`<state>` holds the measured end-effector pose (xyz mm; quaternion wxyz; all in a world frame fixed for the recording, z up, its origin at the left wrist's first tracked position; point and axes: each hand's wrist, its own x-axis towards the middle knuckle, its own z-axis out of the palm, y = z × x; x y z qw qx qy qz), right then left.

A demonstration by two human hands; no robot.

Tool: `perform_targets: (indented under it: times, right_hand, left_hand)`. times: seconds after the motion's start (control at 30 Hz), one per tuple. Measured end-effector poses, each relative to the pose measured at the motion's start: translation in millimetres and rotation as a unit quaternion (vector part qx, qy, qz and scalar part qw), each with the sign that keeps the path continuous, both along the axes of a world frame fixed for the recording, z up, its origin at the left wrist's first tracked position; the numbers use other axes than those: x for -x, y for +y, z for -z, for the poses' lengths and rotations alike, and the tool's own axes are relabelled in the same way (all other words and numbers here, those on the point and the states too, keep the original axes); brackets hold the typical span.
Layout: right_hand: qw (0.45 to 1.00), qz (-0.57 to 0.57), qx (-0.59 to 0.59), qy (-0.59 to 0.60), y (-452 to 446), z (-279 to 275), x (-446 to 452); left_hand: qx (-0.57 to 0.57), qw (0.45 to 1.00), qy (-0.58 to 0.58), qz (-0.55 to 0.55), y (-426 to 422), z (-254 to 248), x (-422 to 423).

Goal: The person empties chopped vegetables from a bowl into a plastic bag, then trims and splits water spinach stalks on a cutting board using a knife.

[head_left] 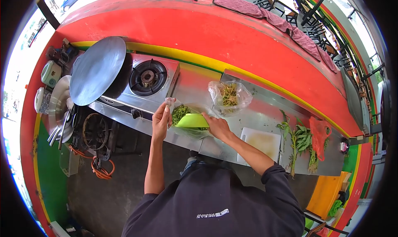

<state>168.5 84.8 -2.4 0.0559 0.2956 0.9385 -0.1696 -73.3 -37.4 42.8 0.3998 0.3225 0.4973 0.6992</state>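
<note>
My left hand [161, 120] is closed, pinching the raised edge of a clear plastic bag [188, 133] on the steel counter. My right hand [218, 126] grips a bright green plastic bowl [192, 121] by its right end. The bowl is tilted over the bag, and its inside is turned away from view. Chopped green leaves [180, 112] show beside the bowl, to the right of my left hand. Behind my right hand stands a second clear bag [229, 94] with stalks and trimmings in it.
A gas stove [148, 76] stands to the left, a large metal lid or pan [98, 71] leaning by it. To the right lie a cutting board [260, 143], leafy stems [296, 139] and a red plastic bag [319, 135]. A red wall [199, 34] borders the counter.
</note>
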Motion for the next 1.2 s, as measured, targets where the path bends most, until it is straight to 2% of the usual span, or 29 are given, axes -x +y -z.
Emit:
perform_targets:
  times: [0.07, 0.27, 0.37, 0.4, 0.47, 0.6, 0.77, 0.87, 0.93, 1.0, 1.07, 1.1, 1.2]
  right_hand:
    - [0.998, 0.065, -0.004, 0.015, 5, 3, 2]
    - [0.984, 0.120, -0.070, 0.111, 7, -18, 3]
    - [0.987, 0.145, -0.042, 0.054, 1, 1, 15]
    - [0.987, 0.145, -0.042, 0.053, -1, 7, 15]
    - [0.998, 0.054, -0.035, 0.008, -3, 20, 16]
    - [0.997, 0.065, 0.020, 0.025, 5, -32, 18]
    - [0.993, 0.072, 0.000, 0.093, 12, -54, 22]
    - [0.992, 0.074, 0.000, 0.100, 8, -108, 17]
    - [0.976, 0.106, 0.015, 0.191, 6, -144, 13]
    - [0.974, 0.112, 0.003, 0.195, 15, -139, 11]
    - [0.953, 0.129, -0.002, 0.273, 18, -133, 8]
    - [0.950, 0.146, 0.028, 0.273, 16, -128, 8]
    - [0.958, 0.143, 0.027, 0.245, 20, -69, -3]
  left_hand:
    - [0.001, 1.000, 0.007, 0.004, -2, 1, 2]
    - [0.007, 1.000, 0.001, 0.000, -12, 4, 3]
    - [0.002, 1.000, 0.003, 0.005, -9, 5, 2]
    - [-0.001, 1.000, 0.014, 0.006, -8, 4, 1]
    - [-0.009, 1.000, 0.003, 0.002, -6, 2, 1]
    - [-0.017, 1.000, -0.004, -0.002, -5, -2, 4]
    - [-0.008, 1.000, -0.017, -0.019, -2, -6, 10]
    - [-0.013, 0.999, -0.037, -0.022, -2, -23, 16]
    - [-0.017, 0.998, -0.049, -0.023, -2, -36, 15]
    - [-0.041, 0.997, -0.064, -0.028, 1, -41, 11]
    - [-0.035, 0.996, -0.080, -0.032, 0, -26, 6]
    - [-0.021, 0.997, -0.072, -0.020, 0, -18, 3]
    - [0.012, 0.998, -0.067, -0.006, 0, 9, -8]
